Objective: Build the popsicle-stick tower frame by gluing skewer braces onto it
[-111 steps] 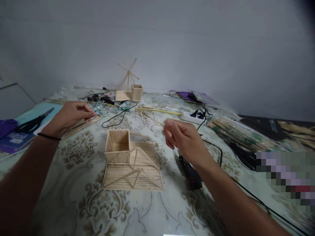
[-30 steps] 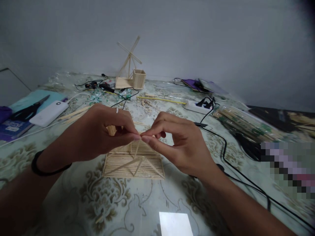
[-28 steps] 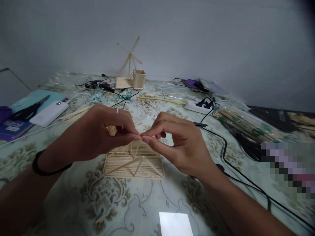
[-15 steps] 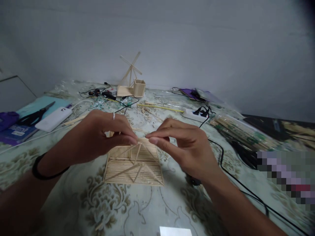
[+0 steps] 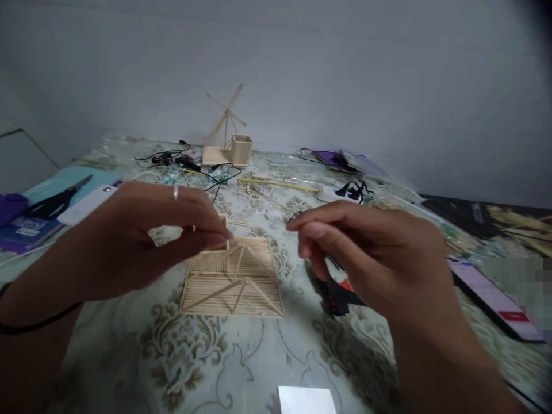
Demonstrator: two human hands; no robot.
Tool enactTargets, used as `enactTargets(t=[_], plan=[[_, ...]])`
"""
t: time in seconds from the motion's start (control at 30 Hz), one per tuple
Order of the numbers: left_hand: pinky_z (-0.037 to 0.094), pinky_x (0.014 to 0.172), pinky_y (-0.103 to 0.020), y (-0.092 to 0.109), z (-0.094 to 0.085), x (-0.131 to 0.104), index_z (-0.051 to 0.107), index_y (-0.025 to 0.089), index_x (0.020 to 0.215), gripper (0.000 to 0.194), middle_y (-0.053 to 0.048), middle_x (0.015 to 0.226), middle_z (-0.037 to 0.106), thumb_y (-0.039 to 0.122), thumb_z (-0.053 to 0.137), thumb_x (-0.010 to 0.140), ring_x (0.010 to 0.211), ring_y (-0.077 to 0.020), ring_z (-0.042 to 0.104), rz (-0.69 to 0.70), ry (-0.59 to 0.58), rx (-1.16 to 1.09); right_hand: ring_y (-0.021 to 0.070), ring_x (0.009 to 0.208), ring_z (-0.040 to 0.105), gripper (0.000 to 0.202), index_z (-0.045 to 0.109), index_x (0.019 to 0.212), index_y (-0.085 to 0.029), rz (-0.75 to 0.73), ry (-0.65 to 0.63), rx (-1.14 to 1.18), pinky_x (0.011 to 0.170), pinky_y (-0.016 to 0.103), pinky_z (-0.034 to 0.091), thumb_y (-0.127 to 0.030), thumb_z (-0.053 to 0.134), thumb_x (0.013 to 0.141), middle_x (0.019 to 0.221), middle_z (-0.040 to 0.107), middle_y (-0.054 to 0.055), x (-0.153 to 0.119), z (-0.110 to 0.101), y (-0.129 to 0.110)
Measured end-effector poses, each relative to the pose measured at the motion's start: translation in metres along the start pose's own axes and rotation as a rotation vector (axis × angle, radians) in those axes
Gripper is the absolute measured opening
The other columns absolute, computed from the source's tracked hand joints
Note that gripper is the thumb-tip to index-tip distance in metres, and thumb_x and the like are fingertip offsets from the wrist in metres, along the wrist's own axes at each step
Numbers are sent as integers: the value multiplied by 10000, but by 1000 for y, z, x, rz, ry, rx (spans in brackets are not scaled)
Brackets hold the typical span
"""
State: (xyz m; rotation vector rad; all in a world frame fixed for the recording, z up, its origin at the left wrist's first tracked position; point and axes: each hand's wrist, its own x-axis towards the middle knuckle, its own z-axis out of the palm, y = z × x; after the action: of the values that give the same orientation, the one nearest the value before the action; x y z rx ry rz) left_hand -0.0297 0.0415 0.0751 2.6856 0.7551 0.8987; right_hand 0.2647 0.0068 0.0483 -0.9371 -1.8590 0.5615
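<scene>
A small model of thin wooden sticks (image 5: 254, 287) lies on the table in front of me, with a slatted base, triangular stick frames and an open box (image 5: 209, 261) at its back left. My left hand (image 5: 172, 230), wearing a ring, hovers over that box with thumb and forefinger pinched together; whatever lies between the tips is too small to make out. To the right of the model, my right hand (image 5: 366, 247) is raised with its fingers drawn together, contents hidden. Beneath it sits a black tool with an orange part (image 5: 338, 294), resembling a glue gun.
A stick windmill with a box (image 5: 241, 150) stands by the wall. Pliers (image 5: 60, 198), books and a white power bank (image 5: 86, 206) are at left. A power strip (image 5: 338, 194), cables and a phone (image 5: 495, 299) lie right. A white card (image 5: 306, 399) is near the front edge.
My hands have moved apart: the right has gone right and nearer to me, the left a little left. The model's top and the black tool are now more exposed.
</scene>
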Motion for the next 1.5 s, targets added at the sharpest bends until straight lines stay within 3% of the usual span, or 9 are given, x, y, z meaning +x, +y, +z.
enactTargets(t=[0.07, 0.17, 0.27, 0.33, 0.4, 0.6, 0.97, 1.27, 1.5], plan=[[540, 782, -160, -5, -5, -3, 804, 258, 1027, 120, 34, 970, 831, 300, 704, 1079, 835, -81, 747, -12, 57, 61, 47, 315, 471, 198, 795, 992, -260, 55, 79, -15, 343, 197, 328, -310, 649, 1116, 530, 609, -90, -6, -7, -2], [531, 771, -150, -16, -7, -19, 796, 249, 1015, 102, 37, 946, 821, 325, 743, 1057, 823, -71, 732, -53, 85, 79, 69, 284, 406, 298, 780, 935, -251, 62, 97, -93, 342, 220, 284, -388, 606, 1135, 412, 462, -105, -19, -16, -1], [550, 706, -152, -34, 1, -51, 801, 259, 979, 137, 37, 886, 820, 381, 773, 1034, 752, -84, 748, -85, -90, -48, 94, 354, 497, 361, 777, 830, -225, 83, -87, -208, 387, 230, 343, -390, 615, 1108, 467, 579, -58, -36, -20, 12], [539, 653, -138, -45, 13, -77, 832, 283, 996, 102, 37, 897, 832, 375, 794, 1017, 700, -76, 747, -155, -196, -126, 111, 450, 615, 295, 787, 826, -218, 138, -207, -248, 449, 221, 426, -331, 657, 1066, 596, 723, -21, -53, -17, 25], [567, 711, -150, -52, 29, -102, 854, 293, 1017, 92, 32, 891, 836, 357, 788, 1020, 715, -88, 766, -269, -246, -168, 129, 566, 716, 192, 800, 870, -221, 205, -295, -241, 539, 215, 514, -243, 683, 1020, 746, 815, 3, -72, -9, 40], [560, 723, -160, -48, 69, -143, 872, 298, 1023, 75, 32, 904, 820, 296, 816, 972, 719, -93, 752, -469, -200, -194, 158, 686, 779, 128, 820, 967, -228, 342, -401, -202, 634, 240, 595, -183, 700, 983, 921, 856, 42, -114, 15, 68], [577, 766, -212, -41, 90, -160, 835, 295, 948, 127, 7, 945, 805, 367, 753, 1014, 812, -144, 762, -593, -220, -187, 148, 711, 793, 178, 836, 969, -226, 279, -327, -151, 677, 242, 622, -189, 669, 1017, 909, 846, 38, -125, 23, 81], [550, 737, -243, -34, 87, -151, 847, 293, 876, 178, 16, 898, 800, 360, 732, 993, 785, -163, 737, -770, -262, -270, 158, 697, 778, 199, 790, 888, -215, 337, -347, -169, 646, 275, 582, -175, 641, 1013, 853, 823, 31, -119, 24, 75], [558, 756, -244, -38, 88, -152, 860, 296, 856, 184, 9, 888, 816, 390, 744, 964, 809, -183, 745, -817, -267, -325, 165, 705, 775, 202, 782, 877, -220, 363, -372, -171, 646, 284, 567, -173, 640, 1013, 849, 820, 32, -118, 23, 71]])
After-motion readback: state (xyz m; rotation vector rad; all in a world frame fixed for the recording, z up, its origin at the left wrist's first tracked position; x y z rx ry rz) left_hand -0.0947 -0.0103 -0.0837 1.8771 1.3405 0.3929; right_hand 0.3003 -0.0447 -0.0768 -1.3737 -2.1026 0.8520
